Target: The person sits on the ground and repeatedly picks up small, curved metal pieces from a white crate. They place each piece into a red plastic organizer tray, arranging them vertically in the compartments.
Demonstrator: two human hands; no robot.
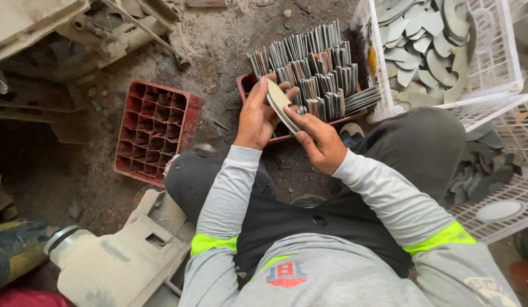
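Grey curved metal blanks [282, 106] were held as a small stack over the filled red crate [258, 136], the left hand [255, 116] closed round them and the right hand [318, 139] pinching their lower edge, seemingly to keep them aligned.

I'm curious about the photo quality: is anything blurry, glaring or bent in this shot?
Head view: soft, even daylight, no harsh glare; the hands, left hand and right hand, and the stack of flat pieces look sharp; edges bow outward, wide-lens distortion; the empty red crate sits in dimmer shade.
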